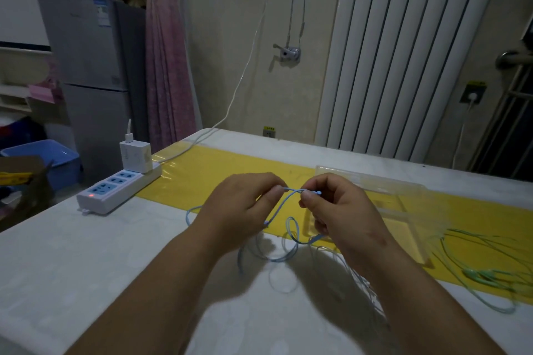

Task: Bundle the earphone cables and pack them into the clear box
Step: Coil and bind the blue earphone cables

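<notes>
Both hands raised over table (86,268), fingers curled; left hand (239,210) and right hand (337,207) each pinch blue earphone cable (284,204) taut between them, rest looping below. Clear box (383,199) just beside right hand. Green earphone cable (484,274) loose at right.

Two hands (242,204) (337,207), two earphone cables (281,239) (478,274), one clear box (375,204)

A single head-worn wide-angle view looks forward and down from the near edge of the surface (86,253) toward its far edge and the wall radiator (403,52) beyond. Both forearms enter from the bottom, close to the lens.
</notes>
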`<action>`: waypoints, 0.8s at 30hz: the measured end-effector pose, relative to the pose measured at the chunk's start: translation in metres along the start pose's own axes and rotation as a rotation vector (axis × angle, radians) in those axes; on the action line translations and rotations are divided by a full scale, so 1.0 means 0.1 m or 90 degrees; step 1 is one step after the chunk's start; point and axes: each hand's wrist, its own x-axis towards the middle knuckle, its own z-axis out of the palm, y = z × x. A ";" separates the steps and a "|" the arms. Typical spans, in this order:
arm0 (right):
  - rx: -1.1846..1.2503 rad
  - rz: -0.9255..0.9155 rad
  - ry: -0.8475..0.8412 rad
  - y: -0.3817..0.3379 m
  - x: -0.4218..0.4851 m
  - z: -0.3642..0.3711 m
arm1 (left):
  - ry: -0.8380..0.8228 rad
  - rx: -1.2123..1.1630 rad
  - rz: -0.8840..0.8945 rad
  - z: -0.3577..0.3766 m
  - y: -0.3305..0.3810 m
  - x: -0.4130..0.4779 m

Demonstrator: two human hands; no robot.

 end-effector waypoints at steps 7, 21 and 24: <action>-0.018 -0.008 0.021 -0.02 -0.01 0.00 | 0.083 -0.162 -0.052 -0.05 0.06 -0.03; 0.040 0.046 -0.040 -0.16 -0.06 -0.01 | 0.083 -0.302 -0.187 -0.05 0.07 0.01; 0.035 0.084 -0.062 -0.18 -0.06 -0.01 | 0.048 -0.335 -0.194 -0.09 0.04 0.01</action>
